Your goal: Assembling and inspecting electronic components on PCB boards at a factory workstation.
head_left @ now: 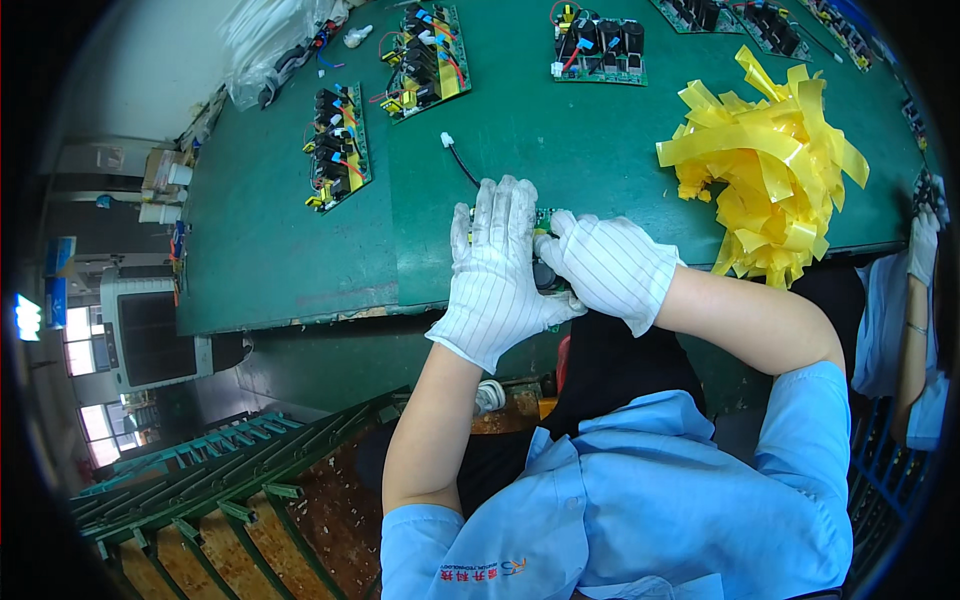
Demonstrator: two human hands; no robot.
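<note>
Both my hands wear white striped gloves and meet at the table's near edge, over a green circuit board (544, 218) that they mostly cover. My left hand (493, 262) lies flat with its fingers stretched away from me, its thumb reaching right along the board's near side. Curled in from the right, my right hand (612, 262) has its fingers closed at the board's parts; what they pinch is hidden. A dark round component (544, 274) shows between the hands. Beyond my left fingertips, a black cable with a white connector (448, 141) lies on the table.
On the green table (520, 130) lie several assembled circuit boards (338, 147). A heap of yellow tape strips (770, 165) sits to the right. Clear plastic bags (265, 45) lie at the far left. A co-worker's gloved hand (924, 240) is at the right edge.
</note>
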